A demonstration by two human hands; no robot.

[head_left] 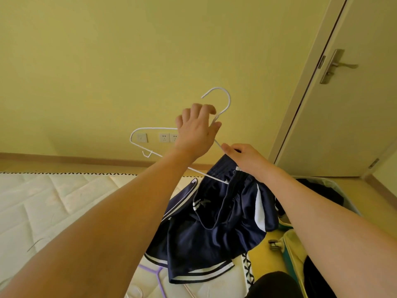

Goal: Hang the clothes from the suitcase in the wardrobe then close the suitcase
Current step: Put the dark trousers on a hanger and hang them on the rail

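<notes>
My left hand [196, 131] grips a white wire hanger [137, 145] at its neck, held up in front of the yellow wall. A navy blue garment with white trim [214, 229] droops from the hanger's right end over the mattress. My right hand [242, 158] pinches the top of that garment against the hanger's right arm. The open suitcase [294, 250], pale green, lies on the floor at the lower right with dark clothes [315, 190] in it. The wardrobe is out of view.
A bare quilted mattress [53, 207] fills the lower left. A purple hanger [156, 274] and another thin hanger [36, 244] lie on it. A cream door [343, 104] with a metal handle stands at the right. Wall sockets [165, 138] sit low on the wall.
</notes>
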